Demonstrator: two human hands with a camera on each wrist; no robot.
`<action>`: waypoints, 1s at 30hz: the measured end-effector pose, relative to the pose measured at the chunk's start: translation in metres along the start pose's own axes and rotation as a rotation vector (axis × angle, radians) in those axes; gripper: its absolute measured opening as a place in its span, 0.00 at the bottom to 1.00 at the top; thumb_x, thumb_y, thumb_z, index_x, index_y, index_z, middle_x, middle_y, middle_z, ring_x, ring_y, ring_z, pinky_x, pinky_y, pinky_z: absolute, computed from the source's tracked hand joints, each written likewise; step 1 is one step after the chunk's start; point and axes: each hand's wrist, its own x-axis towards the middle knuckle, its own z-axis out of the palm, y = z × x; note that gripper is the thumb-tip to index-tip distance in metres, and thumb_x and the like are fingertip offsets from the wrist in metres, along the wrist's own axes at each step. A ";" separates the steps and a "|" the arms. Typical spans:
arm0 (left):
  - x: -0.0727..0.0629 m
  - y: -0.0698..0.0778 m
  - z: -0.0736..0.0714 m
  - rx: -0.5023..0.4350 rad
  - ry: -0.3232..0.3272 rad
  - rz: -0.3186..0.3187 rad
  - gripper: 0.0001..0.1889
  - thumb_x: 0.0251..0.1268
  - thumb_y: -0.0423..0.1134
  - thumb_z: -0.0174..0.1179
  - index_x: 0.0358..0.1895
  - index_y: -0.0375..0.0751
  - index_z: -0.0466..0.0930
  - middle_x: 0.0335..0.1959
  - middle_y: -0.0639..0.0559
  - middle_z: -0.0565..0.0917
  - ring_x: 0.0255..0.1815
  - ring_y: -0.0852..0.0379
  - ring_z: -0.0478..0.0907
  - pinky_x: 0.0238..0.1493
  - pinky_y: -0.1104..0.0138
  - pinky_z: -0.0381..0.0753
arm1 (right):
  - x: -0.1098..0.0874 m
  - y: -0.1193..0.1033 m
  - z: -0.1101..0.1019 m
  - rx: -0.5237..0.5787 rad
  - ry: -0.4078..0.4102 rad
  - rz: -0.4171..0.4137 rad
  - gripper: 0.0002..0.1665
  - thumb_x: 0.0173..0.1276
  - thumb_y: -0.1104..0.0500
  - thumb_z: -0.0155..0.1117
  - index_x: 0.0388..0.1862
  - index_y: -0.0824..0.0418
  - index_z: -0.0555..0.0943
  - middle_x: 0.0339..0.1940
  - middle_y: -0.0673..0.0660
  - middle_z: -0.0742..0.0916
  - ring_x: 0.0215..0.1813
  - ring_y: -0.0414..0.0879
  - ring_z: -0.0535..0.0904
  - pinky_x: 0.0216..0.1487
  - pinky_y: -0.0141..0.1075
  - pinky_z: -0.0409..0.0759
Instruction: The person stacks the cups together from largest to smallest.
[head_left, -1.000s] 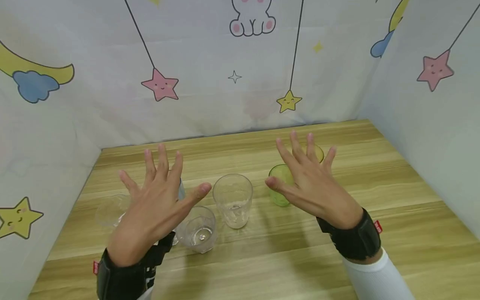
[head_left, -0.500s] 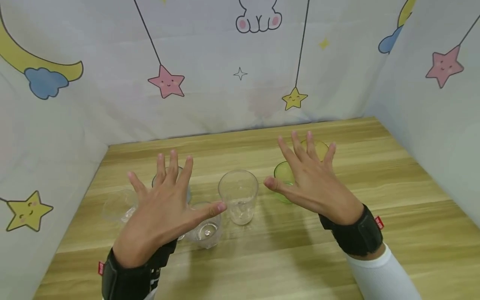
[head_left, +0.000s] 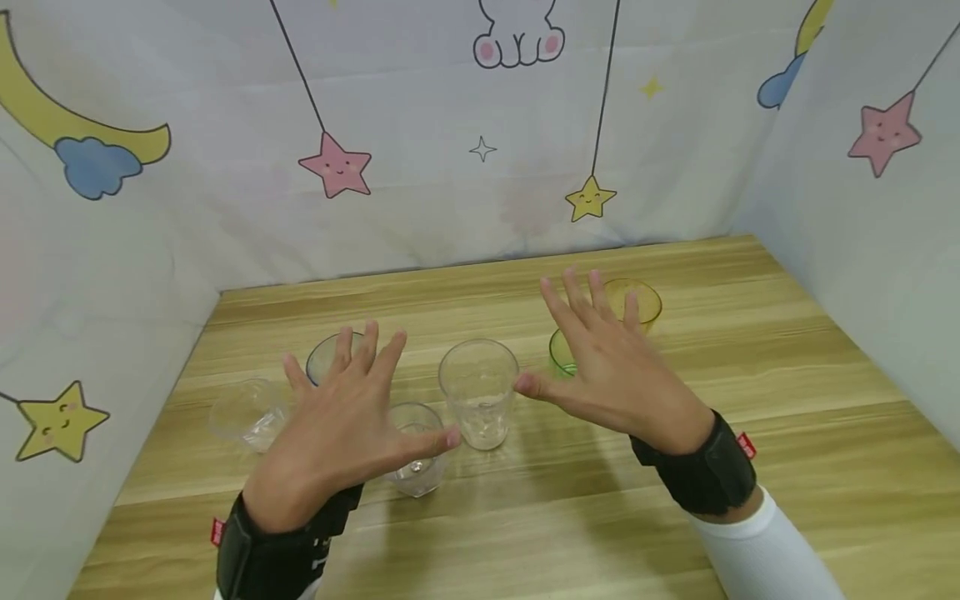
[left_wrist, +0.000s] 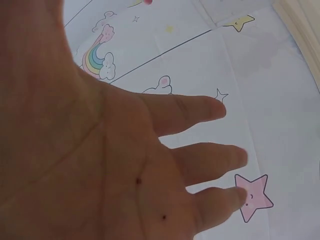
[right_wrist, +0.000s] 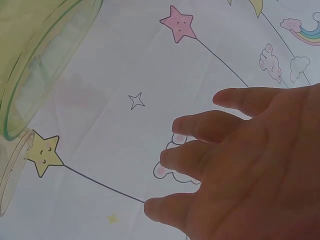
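Both hands hover over the table with fingers spread and hold nothing. In the head view my left hand (head_left: 348, 429) overlaps a short clear glass (head_left: 416, 479) and a blue-rimmed glass (head_left: 324, 354), partly hiding both. Its thumb points toward a tall clear glass (head_left: 480, 392) standing mid-table. My right hand (head_left: 615, 375) covers much of a green glass (head_left: 560, 354); an amber glass (head_left: 637, 304) stands just behind it. The right wrist view has the green glass (right_wrist: 55, 65) at upper left, apart from the fingers. Only palm and fingers of the left hand (left_wrist: 125, 170) fill its wrist view.
Another clear glass (head_left: 247, 412) stands at the far left of the wooden table (head_left: 750, 350). A white cloth (head_left: 420, 200) printed with stars and moons rises along the back and both sides.
My left hand has moved right, uncovering more of the blue-rimmed glass. My right hand has shifted slightly left. The head view has tilted a little; the glasses stand where they were.
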 end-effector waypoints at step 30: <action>0.009 0.007 0.016 0.047 -0.093 0.028 0.55 0.36 0.69 0.76 0.69 0.40 0.73 0.61 0.44 0.80 0.56 0.43 0.80 0.48 0.48 0.81 | 0.005 -0.017 0.032 0.136 0.064 -0.259 0.70 0.55 0.20 0.64 0.83 0.58 0.53 0.78 0.60 0.66 0.78 0.56 0.59 0.73 0.57 0.59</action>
